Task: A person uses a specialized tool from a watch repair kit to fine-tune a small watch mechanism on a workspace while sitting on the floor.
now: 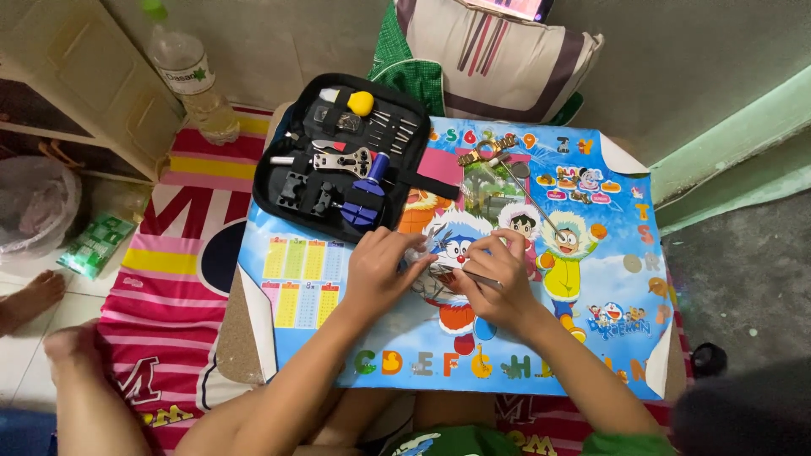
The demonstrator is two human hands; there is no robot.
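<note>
Desk: we see a cartoon mat (pixel 591 279), black tool case (pixel 338 160) at its far-left corner.
Fingers: our left hand (pixel 380 272) pinches a small object (pixel 420 253); right hand (pixel 494 283) grips a thin tool (pixel 473 275).

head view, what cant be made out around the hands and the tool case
- Small thing under the left hand: covered by its fingers, kind unclear.
- Thin metal tool in the right hand: tip hidden between the hands.
- Small tools in the black tool case: too small to tell apart.
- Plastic bottle: top cut off by the upper edge.
- Striped cushion: upper part cut off.
- Dark blur at the lower right corner: unidentifiable.
</note>
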